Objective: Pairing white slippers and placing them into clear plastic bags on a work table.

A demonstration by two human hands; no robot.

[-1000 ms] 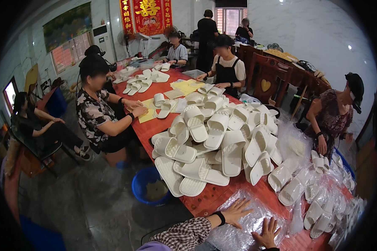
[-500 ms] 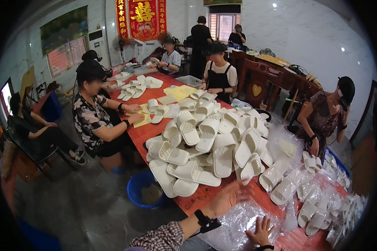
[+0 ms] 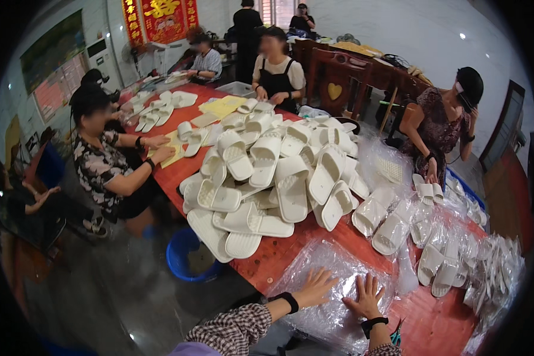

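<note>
Both my hands rest flat on a stack of clear plastic bags at the near edge of the red table. My left hand lies toward the middle of the stack, fingers spread and holding nothing. Close beside it on the right, my right hand is also spread with nothing in it. Just beyond the bags rises a big heap of white slippers. Right of the heap lie slippers in clear bags. Beside my right wrist is a small tool with teal handles.
A blue bucket stands on the floor left of the table. More bagged slippers pile up at the right edge. A co-worker in a floral shirt sits at the left side; another person stands at the right, touching slippers.
My left hand has come down from beside the slipper heap onto the plastic bags. My right hand stays spread on them. The view has shifted, so the scene sits farther left and higher.
</note>
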